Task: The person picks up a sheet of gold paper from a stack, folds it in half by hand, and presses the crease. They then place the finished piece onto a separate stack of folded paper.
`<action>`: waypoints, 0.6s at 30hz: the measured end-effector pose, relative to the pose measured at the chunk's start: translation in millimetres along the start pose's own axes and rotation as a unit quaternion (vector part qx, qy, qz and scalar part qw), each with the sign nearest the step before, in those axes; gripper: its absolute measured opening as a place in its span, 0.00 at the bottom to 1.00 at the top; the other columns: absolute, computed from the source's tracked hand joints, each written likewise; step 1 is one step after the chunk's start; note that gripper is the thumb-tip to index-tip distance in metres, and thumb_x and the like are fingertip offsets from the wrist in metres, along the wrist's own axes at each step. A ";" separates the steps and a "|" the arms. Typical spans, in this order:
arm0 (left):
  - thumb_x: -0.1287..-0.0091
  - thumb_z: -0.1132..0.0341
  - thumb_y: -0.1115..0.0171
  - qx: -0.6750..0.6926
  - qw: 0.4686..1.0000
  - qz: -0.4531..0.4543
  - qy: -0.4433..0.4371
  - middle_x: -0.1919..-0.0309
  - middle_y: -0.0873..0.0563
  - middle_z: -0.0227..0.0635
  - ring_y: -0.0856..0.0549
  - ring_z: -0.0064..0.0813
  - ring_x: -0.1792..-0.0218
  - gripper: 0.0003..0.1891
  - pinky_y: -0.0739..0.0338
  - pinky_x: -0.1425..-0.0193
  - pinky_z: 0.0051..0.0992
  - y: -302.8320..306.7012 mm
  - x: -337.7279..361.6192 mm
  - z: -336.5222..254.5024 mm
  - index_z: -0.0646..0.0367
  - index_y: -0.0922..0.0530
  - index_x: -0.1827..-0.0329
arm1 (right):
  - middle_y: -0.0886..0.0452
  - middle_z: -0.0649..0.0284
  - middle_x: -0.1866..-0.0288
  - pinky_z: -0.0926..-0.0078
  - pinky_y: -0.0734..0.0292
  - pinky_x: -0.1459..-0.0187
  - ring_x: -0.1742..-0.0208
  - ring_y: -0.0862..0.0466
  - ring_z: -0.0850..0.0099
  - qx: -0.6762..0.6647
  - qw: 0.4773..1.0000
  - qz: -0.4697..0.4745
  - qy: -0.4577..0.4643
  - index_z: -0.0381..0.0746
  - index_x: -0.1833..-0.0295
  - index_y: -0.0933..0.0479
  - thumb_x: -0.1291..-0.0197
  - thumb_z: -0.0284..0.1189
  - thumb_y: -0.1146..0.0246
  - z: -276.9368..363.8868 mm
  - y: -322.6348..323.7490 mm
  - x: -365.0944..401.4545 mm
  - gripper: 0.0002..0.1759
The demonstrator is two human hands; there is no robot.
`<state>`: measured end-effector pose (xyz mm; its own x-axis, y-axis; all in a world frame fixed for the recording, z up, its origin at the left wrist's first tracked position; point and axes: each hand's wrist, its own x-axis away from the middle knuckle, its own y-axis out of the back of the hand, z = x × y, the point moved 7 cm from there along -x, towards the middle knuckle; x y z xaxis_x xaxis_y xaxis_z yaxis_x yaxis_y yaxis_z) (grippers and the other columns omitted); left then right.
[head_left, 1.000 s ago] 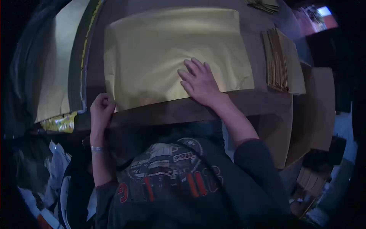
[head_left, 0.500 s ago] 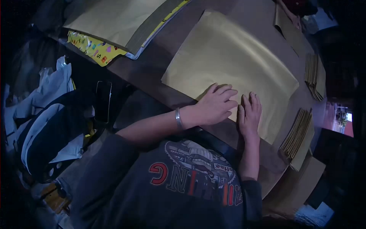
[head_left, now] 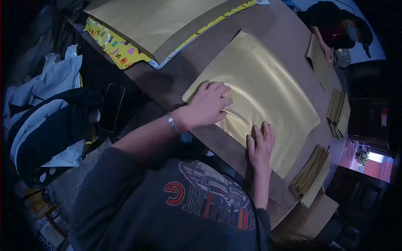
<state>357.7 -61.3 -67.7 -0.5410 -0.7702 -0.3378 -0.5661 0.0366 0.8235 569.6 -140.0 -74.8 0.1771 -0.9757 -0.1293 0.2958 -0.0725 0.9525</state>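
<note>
A large gold-brown paper sheet [head_left: 274,92] lies on the brown table before me. My left hand [head_left: 208,103], with a silver bracelet at the wrist, rests palm down on the sheet's left part. Its fingers are apart and slightly bent, and the paper bulges in folds beside them. On the near edge of the same sheet lies my right hand [head_left: 261,146], fingers stretched out and spread. Neither hand grips anything that I can see.
A thick stack of brown sheets [head_left: 163,27] on yellow patterned wrapping is at the upper left. Two folded paper bundles [head_left: 310,172] [head_left: 336,113] lie along the right side. A person [head_left: 335,25] works at the far right. A phone [head_left: 112,108] is at left.
My left hand has slid left across the sheet, away from my right hand. Folds now show in the paper between them. The head view has shifted, bringing more of the other person into sight.
</note>
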 end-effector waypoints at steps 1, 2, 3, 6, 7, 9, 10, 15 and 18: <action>0.48 0.61 0.34 -0.036 0.997 -0.053 0.035 0.45 0.23 0.40 0.28 0.41 0.39 0.14 0.35 0.36 0.44 7.6 0.1 8.3 0.51 0.18 0.57 | 0.34 0.48 0.30 0.46 0.45 0.29 0.27 0.39 0.45 0.002 1.000 -0.002 0.000 0.41 0.40 0.24 0.40 0.34 0.34 -1.0 0.0 0.5 0.22; 0.46 0.63 0.35 -0.051 0.995 -0.083 0.033 0.46 0.23 0.38 0.26 0.40 0.41 0.12 0.33 0.39 0.43 14.9 -0.3 8.4 0.51 0.18 0.58 | 0.34 0.48 0.30 0.45 0.45 0.29 0.27 0.39 0.46 0.002 1.000 -0.002 -0.004 0.41 0.40 0.24 0.40 0.35 0.34 -1.9 0.1 0.8 0.23; 0.46 0.63 0.35 -0.051 0.995 -0.085 0.031 0.46 0.23 0.38 0.26 0.40 0.41 0.12 0.33 0.39 0.43 19.1 1.1 5.5 0.51 0.18 0.58 | 0.34 0.48 0.30 0.45 0.46 0.29 0.27 0.39 0.46 0.001 1.000 -0.002 -0.009 0.42 0.40 0.24 0.40 0.35 0.35 -3.7 -0.4 0.7 0.23; 0.46 0.63 0.36 0.064 0.993 0.064 -0.072 0.50 0.21 0.34 0.24 0.35 0.44 0.11 0.31 0.43 0.41 1.5 20.3 -26.9 0.50 0.18 0.60 | 0.35 0.48 0.30 0.45 0.46 0.29 0.26 0.40 0.46 0.009 1.000 -0.005 0.000 0.42 0.39 0.25 0.40 0.35 0.35 -8.3 -4.4 1.9 0.23; 0.45 0.63 0.36 0.036 0.996 0.059 -0.056 0.47 0.22 0.34 0.24 0.36 0.43 0.12 0.32 0.42 0.41 1.9 24.4 -25.9 0.49 0.19 0.57 | 0.35 0.48 0.30 0.44 0.46 0.29 0.26 0.40 0.46 0.009 1.000 -0.009 0.007 0.42 0.39 0.25 0.40 0.35 0.35 -7.4 -4.0 1.5 0.23; 0.44 0.63 0.36 -0.014 0.999 0.044 -0.001 0.43 0.23 0.35 0.26 0.38 0.41 0.15 0.32 0.41 0.40 9.6 26.6 -16.0 0.49 0.20 0.53 | 0.35 0.48 0.30 0.43 0.46 0.30 0.26 0.40 0.46 0.000 1.000 -0.019 0.012 0.42 0.40 0.24 0.40 0.35 0.35 -4.4 -1.7 1.4 0.23; 0.45 0.64 0.36 -0.038 0.999 0.022 0.023 0.42 0.23 0.36 0.26 0.39 0.40 0.16 0.32 0.41 0.41 14.9 27.8 -7.5 0.49 0.20 0.52 | 0.35 0.47 0.30 0.43 0.46 0.30 0.27 0.40 0.46 0.004 1.000 -0.016 0.002 0.42 0.40 0.24 0.40 0.35 0.35 -5.9 -2.7 2.2 0.23; 0.46 0.67 0.36 -0.098 0.989 -0.017 0.107 0.41 0.25 0.39 0.27 0.41 0.38 0.18 0.32 0.40 0.45 31.2 35.8 20.4 0.51 0.20 0.50 | 0.36 0.47 0.29 0.40 0.47 0.31 0.26 0.40 0.45 0.006 1.000 -0.025 -0.010 0.42 0.40 0.24 0.39 0.36 0.36 -6.2 -0.2 5.5 0.22; 0.46 0.66 0.36 -0.049 0.998 0.001 0.038 0.42 0.24 0.38 0.28 0.40 0.37 0.16 0.34 0.38 0.45 21.0 35.0 -0.5 0.51 0.19 0.53 | 0.36 0.47 0.29 0.39 0.48 0.30 0.26 0.42 0.45 0.008 1.000 -0.019 -0.012 0.43 0.38 0.25 0.38 0.38 0.37 -12.5 -4.9 6.5 0.23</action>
<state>327.1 -87.9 -62.0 -0.4910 -0.8167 -0.3031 -0.4999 -0.0209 0.8658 581.0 -143.4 -83.7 0.1440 -0.9768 -0.1585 0.2873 -0.1120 0.9513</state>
